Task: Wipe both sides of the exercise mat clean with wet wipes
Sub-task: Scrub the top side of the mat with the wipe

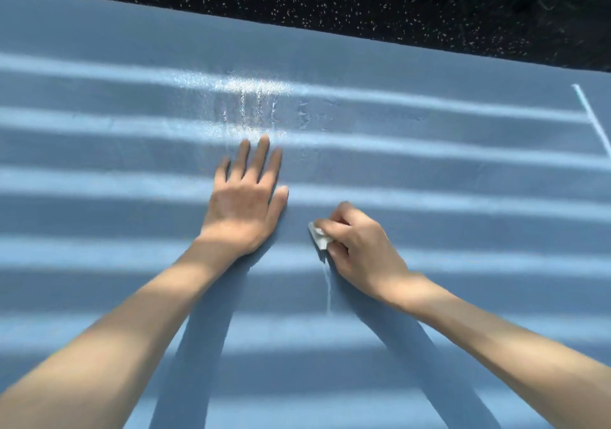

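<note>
Dark speckled floor (396, 5) along far edge; sunlight falls in parallel bands, shadow stripes between.

black speckled floor (396, 5), bands of sunlight

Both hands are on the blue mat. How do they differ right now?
The left hand lies flat, palm down, fingers straight; the right hand is curled. The left hand holds nothing; the right hand pinches a small white wet wipe. The left hand's fingertips reach a glistening wet patch; the right hand sits nearer the person. Both are bare and rest on the mat.
</note>
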{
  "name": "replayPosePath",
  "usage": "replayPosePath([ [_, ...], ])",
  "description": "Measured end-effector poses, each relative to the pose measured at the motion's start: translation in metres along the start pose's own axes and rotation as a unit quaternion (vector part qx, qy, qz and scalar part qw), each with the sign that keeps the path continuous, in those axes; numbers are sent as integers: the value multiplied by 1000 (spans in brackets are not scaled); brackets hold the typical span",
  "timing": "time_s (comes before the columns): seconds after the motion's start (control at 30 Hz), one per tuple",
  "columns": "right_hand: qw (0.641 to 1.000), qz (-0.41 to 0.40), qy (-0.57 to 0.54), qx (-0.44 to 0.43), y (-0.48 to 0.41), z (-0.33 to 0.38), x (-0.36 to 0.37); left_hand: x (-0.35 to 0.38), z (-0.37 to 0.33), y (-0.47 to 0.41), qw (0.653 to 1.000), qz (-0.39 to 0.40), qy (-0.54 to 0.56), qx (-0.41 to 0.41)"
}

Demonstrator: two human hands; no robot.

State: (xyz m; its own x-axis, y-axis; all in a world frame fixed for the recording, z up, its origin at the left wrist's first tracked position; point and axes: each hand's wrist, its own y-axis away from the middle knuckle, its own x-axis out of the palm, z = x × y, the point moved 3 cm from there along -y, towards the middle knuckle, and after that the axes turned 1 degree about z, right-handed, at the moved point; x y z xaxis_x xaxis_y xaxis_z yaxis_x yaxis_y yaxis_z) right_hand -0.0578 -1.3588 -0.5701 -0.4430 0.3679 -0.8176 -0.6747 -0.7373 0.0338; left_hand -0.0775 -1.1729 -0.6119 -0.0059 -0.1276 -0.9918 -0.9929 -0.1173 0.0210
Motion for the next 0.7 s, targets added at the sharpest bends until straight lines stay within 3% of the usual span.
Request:
replayPosePath([
  [0.07,1000,5,7,2,-2,1,-2,2,-5,23,1000,-3,-12,18],
  [0.2,998,-59,14,32,-6,0,2,1,-9,34,999,-27,-25,15],
  [0.37,997,60,-26,-28,72,35,18,6,-31,80,1000,-1,-7,-15],
  [0.53,998,-57,-16,-4,44,20,15,3,-39,99,1000,-27,2,-17],
  [0.7,994,81,-46,-59,98,43,28,5,-59,140,999,-50,4,-14],
])
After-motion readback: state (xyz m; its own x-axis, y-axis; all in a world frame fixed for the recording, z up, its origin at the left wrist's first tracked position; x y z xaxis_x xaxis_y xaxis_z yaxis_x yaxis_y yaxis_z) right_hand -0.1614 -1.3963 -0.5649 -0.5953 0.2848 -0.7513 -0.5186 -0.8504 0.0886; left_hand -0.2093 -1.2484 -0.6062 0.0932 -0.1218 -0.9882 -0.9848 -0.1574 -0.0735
